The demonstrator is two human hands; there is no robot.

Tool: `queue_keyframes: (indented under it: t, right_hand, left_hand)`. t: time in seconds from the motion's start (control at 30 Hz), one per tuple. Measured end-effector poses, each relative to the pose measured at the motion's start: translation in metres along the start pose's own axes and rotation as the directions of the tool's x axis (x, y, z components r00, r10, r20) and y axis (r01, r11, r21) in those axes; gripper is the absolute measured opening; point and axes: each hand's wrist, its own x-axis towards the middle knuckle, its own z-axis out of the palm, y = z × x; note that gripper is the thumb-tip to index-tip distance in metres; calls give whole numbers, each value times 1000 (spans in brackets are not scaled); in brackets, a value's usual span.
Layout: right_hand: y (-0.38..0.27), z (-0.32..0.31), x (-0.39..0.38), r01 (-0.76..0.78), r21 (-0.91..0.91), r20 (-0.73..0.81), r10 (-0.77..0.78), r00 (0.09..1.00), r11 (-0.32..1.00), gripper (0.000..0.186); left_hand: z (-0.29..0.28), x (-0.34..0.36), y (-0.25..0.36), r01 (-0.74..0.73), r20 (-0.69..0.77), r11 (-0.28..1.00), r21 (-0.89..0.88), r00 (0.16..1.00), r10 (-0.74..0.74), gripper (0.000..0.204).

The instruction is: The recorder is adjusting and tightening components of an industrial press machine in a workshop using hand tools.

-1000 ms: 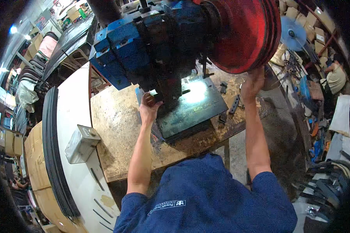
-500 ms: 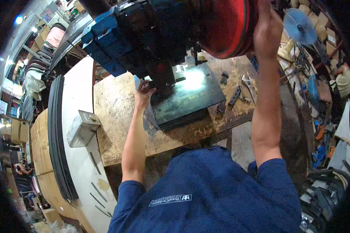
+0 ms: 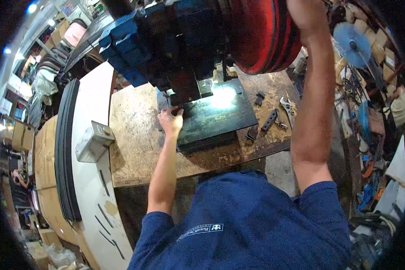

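A large blue machine (image 3: 130, 49), a press by its look, looms over the bench with a red wheel (image 3: 256, 36) on its right side. Beneath its dark ram (image 3: 184, 87) lies a flat dark metal plate (image 3: 225, 112), lit by a bright spot. At the plate's left edge, just below the ram, my left hand (image 3: 171, 120) has its fingers curled around something dark that I cannot make out. My right hand (image 3: 307, 18) is up against the wheel's right rim; its fingers are cut off by the picture's upper edge.
On the worn wooden bench (image 3: 135, 121), right of the plate, lie an adjustable wrench (image 3: 287, 108), a black block with holes (image 3: 269, 120) and small dark parts. Leftward are a metal box (image 3: 94, 141), a white board (image 3: 92, 99) and stacked dark strips (image 3: 65, 148). A fan (image 3: 352, 44) stands far right.
My right hand has moved farther up along the wheel's rim. My left hand has come slightly nearer to me, its fingers still curled at the plate's edge. The whole view has shifted a little.
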Motion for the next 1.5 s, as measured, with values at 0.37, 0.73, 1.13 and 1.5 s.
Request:
queue_keyframes:
  t: [0.37,0.73,1.13,1.5]
  right_hand:
    - [254,20,-29,619,-627,-211,-868,449,473,37]
    - [243,47,-158,161,56,-185,-148,971,985,34]
    - [300,66,-212,-94,3,66,93,993,996,23]
    - [271,44,-220,-193,-294,268,275,923,936,13]
  left_hand:
    - [8,-28,95,-183,138,982,49,975,174,43]
    - [34,-8,90,168,-28,952,255,986,-166,14]
    - [41,-11,85,100,-93,954,282,993,-77,15]
    - [-53,-17,7,565,8,803,191,817,-577,13]
